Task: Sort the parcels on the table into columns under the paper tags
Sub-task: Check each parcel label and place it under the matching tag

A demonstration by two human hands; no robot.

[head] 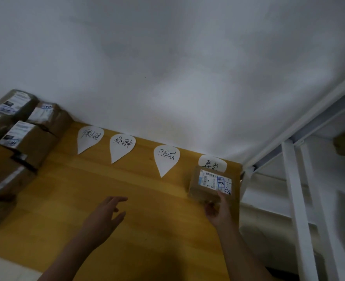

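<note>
right hand (216, 211) gripping parcel (208, 185) by rightmost tag (212, 162), left hand (104, 213) spread, holding nothing

**Dim, soft, wide-angle view**

The light is low and even, with no source in view. The wall (167, 57) reads grey-white with faint mottled patches. The worktop (127, 189) is dull yellow, crossed by soft paler bands, without hard glare. Shadows are weak: a faint one lies beside the left hand (104, 216), and darker ones gather among the left parcels (15, 142). The label on the right parcel (214, 181) is the brightest patch, its print unreadable. Everything is soft; the left fingers (119, 199) smear with motion blur. Wide-angle distortion tilts the worktop and splays the white frame (293, 189) at the right edge. The bottom right corner falls dark.
</note>
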